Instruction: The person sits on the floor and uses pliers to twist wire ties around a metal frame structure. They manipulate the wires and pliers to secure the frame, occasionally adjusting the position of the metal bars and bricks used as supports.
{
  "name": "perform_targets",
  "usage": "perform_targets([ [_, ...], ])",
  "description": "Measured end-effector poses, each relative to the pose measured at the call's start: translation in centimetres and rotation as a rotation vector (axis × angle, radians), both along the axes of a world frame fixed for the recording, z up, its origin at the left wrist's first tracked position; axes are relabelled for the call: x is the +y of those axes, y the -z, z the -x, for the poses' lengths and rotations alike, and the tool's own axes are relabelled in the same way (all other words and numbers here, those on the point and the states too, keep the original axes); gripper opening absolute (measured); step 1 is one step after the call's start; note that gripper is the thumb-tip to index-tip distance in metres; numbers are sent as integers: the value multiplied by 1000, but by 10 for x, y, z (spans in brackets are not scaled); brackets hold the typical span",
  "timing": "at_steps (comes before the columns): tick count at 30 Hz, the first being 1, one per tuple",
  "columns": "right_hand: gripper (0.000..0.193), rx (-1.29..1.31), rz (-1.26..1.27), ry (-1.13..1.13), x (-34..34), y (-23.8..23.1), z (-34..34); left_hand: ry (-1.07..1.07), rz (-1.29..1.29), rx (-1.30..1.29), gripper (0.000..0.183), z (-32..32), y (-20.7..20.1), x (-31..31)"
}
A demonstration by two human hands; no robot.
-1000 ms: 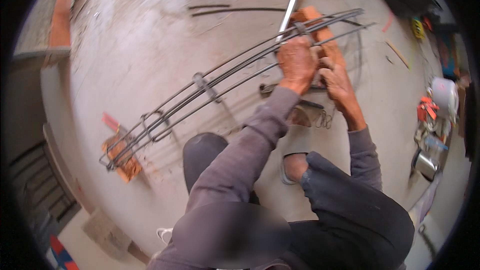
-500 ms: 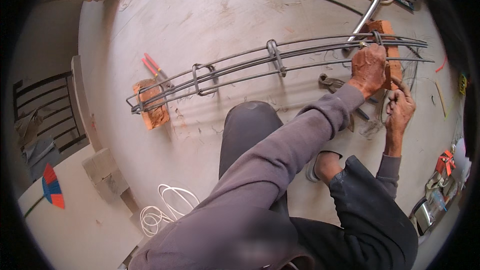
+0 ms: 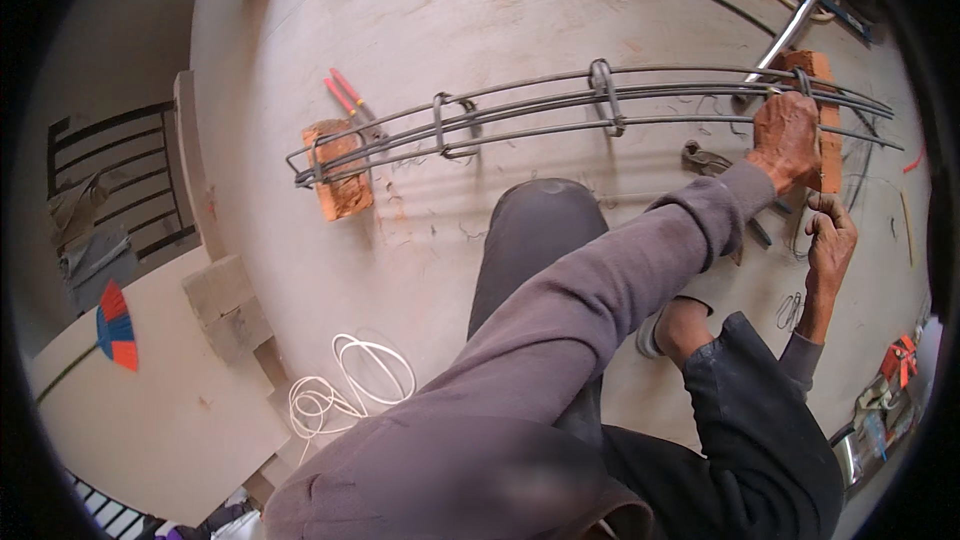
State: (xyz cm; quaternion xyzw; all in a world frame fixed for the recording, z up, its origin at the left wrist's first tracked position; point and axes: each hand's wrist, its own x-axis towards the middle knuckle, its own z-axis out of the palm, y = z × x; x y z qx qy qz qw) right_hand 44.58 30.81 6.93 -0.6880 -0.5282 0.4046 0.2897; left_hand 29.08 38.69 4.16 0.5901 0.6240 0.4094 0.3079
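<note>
A long rebar cage [image 3: 530, 130], made of thin dark bars with several stirrups, spans two orange bricks. My left hand [image 3: 785, 140] is closed over the bars at its right end, next to a stirrup [image 3: 804, 83] above the right brick [image 3: 828, 172]. The back of the hand hides what its fingertips touch. Just nearer to me, my right hand [image 3: 830, 245] has its fingers curled in a pinch beside the brick's near end. What it pinches is too small to make out; a thin wire loop shows next to it. The left brick [image 3: 345, 198] supports the cage's other end.
Red-handled pliers [image 3: 347, 95] lie behind the left brick. Another dark metal tool [image 3: 705, 158] lies under my left wrist. A shiny metal tube [image 3: 790, 32] leans near the right brick. White cable [image 3: 360, 380] is coiled at lower left; loose tie wires [image 3: 790, 310] lie near my foot.
The whole view has shifted, so the cage and bricks appear farther right. Both hands stay at the cage's right end, with little visible change in their grip.
</note>
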Motion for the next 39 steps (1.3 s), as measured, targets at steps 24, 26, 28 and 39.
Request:
perform_targets([
  [24,21,26,73,-30,-7,23,13,-5,47,6,14,4,0,0],
  [26,20,-2,53,-10,-6,21,14,6,31,-18,15,4,1,0],
  [28,19,27,71,15,-7,18,18,-4,27,19,13,5,4,2],
  [39,17,-222,-137,-71,-6,8,27,307,-42,55,25,35,5,17],
])
